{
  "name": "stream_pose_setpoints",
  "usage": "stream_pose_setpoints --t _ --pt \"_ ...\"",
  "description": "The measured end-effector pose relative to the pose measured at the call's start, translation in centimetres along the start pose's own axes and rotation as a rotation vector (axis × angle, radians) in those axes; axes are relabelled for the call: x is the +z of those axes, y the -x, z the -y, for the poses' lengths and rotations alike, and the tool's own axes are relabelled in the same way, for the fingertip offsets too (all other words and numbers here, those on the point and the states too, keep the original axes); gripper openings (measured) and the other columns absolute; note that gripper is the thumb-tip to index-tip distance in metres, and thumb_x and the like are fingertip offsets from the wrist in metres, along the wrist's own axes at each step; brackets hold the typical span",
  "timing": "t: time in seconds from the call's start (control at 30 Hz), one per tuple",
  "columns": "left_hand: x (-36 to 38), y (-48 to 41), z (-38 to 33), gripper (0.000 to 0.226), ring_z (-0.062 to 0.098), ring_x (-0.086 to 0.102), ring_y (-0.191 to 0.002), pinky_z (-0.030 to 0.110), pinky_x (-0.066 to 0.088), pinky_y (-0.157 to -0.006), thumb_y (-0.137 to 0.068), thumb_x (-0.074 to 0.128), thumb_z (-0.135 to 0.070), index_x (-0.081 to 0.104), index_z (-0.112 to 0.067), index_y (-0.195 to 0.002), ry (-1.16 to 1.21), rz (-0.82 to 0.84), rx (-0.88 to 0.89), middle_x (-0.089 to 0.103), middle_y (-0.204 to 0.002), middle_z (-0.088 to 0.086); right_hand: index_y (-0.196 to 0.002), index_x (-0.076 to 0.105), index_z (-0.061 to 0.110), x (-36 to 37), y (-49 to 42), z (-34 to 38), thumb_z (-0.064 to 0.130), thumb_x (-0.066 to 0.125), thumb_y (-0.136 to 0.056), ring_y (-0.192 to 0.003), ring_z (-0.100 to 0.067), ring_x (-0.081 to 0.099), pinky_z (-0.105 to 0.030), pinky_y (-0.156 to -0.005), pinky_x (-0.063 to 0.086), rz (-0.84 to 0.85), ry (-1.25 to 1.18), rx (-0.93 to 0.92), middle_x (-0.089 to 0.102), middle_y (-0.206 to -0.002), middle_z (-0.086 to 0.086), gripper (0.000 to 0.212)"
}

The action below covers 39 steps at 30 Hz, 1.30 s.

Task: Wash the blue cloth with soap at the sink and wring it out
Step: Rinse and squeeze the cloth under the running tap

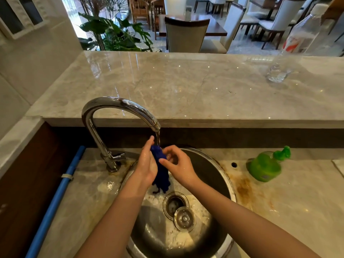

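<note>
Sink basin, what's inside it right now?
An open drain, its round stopper lying at its edge, and white suds. The blue cloth hangs above between the left hand and right hand, under the faucet's stream. Forearms hide part of the basin floor.
</note>
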State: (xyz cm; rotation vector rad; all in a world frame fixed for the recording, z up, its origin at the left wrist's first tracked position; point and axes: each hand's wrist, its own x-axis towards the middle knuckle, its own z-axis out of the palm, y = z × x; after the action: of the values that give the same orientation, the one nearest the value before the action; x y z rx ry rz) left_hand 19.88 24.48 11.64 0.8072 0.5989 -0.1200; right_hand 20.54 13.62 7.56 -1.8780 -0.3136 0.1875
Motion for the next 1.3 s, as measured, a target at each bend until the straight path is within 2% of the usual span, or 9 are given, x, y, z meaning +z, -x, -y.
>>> stream_pose_setpoints --t 0.1,0.33,0.5,0.6,0.73,0.83,0.97,1.13,1.3 --pt "-0.7 0.4 -0.2 0.028 0.023 0.061 -0.086 0.034 0.051 -0.075 -0.095 0.049 -0.029 0.051 -0.007 -0.112 -0.004 0.042 0.003 0.061 -0.095 0.015 -0.1 0.063 0.015 -0.4 -0.4 0.4 0.014 0.06 -0.091 -0.087 -0.018 0.061 -0.029 -0.078 0.051 0.038 0.0 0.01 0.064 -0.095 -0.005 0.01" --pt "-4.5 -0.5 -0.9 0.035 0.019 0.062 -0.097 0.026 0.05 -0.07 -0.091 0.053 -0.005 0.048 -0.017 -0.123 -0.574 0.002 0.184 0.058 -0.114 0.005 -0.109 0.06 0.016 -2.3 -1.3 1.5 0.025 0.046 -0.1 -0.096 -0.021 0.062 -0.033 -0.076 0.052 0.022 -0.747 0.527 0.065 -0.104 -0.005 0.019" --pt "-5.1 -0.4 -1.4 0.026 0.021 0.06 -0.09 0.029 0.048 -0.07 -0.089 0.043 0.006 0.051 -0.016 -0.101 -0.586 -0.097 0.22 0.059 -0.108 0.01 -0.102 0.064 0.018 -3.2 -1.5 1.5 0.025 0.046 -0.099 -0.107 -0.025 0.059 -0.04 -0.09 0.049 0.049 -0.901 0.618 0.062 -0.114 -0.009 0.02" --pt "-5.5 -0.4 -1.4 0.022 0.025 0.061 -0.098 0.039 0.053 -0.081 -0.092 0.045 0.001 0.053 -0.019 -0.095 -0.659 -0.137 0.263 0.06 -0.115 0.014 -0.109 0.064 0.015 -3.7 -1.6 1.8 0.024 0.047 -0.098 -0.11 -0.028 0.059 -0.041 -0.09 0.049 0.043 -0.925 0.646 0.062 -0.117 -0.012 0.022" --pt "-4.8 0.7 0.2 0.029 0.026 0.06 -0.105 0.04 0.053 -0.081 -0.086 0.06 -0.032 0.051 -0.021 -0.112 -0.586 0.064 0.007 0.055 -0.119 0.009 -0.123 0.058 0.015 -4.3 -1.4 2.7 0.039 0.051 -0.095 -0.102 -0.028 0.062 -0.039 -0.079 0.05 0.08 -1.054 0.764 0.061 -0.12 -0.014 0.038" --pt "-4.3 1.2 1.6 0.061 0.024 0.061 -0.106 0.039 0.052 -0.087 -0.072 0.07 -0.05 0.051 -0.02 -0.122 -0.703 0.168 -0.111 0.061 -0.119 0.007 -0.126 0.054 0.018 -4.1 -1.5 3.0 0.042 0.056 -0.091 -0.107 -0.025 0.06 -0.038 -0.082 0.05 0.129 -0.876 0.703 0.059 -0.125 -0.009 0.043" --pt "-3.8 0.9 2.2 0.036 0.026 0.063 -0.09 0.035 0.05 -0.071 -0.084 0.064 -0.031 0.059 -0.012 -0.113 -0.293 0.002 -0.23 0.067 -0.101 0.013 -0.106 0.058 0.02 -4.3 -1.3 2.4 0.021 0.063 -0.09 -0.103 -0.014 0.057 -0.023 -0.079 0.047 -0.037 -0.185 0.253 0.06 -0.107 0.002 0.017" --pt "-3.3 0.4 0.7 0.046 0.029 0.07 -0.086 0.045 0.056 -0.077 -0.079 0.058 -0.031 0.058 -0.004 -0.117 0.026 0.241 -0.316 0.069 -0.101 0.019 -0.099 0.055 0.015 -3.0 1.5 0.6 0.023 0.08 -0.071 -0.08 -0.021 0.056 -0.03 -0.072 0.048 0.319 0.132 0.016 0.061 -0.098 -0.01 0.038" --pt "-4.4 0.6 0.3 0.074 0.029 0.07 -0.092 0.035 0.059 -0.074 -0.044 0.089 0.002 0.058 0.005 -0.111 -0.028 0.339 -0.249 0.068 -0.101 0.025 -0.091 0.067 0.017 -3.5 1.4 0.2 0.014 0.071 -0.082 -0.076 -0.017 0.064 -0.029 -0.072 0.053 0.163 0.107 0.013 0.069 -0.087 -0.003 0.011"
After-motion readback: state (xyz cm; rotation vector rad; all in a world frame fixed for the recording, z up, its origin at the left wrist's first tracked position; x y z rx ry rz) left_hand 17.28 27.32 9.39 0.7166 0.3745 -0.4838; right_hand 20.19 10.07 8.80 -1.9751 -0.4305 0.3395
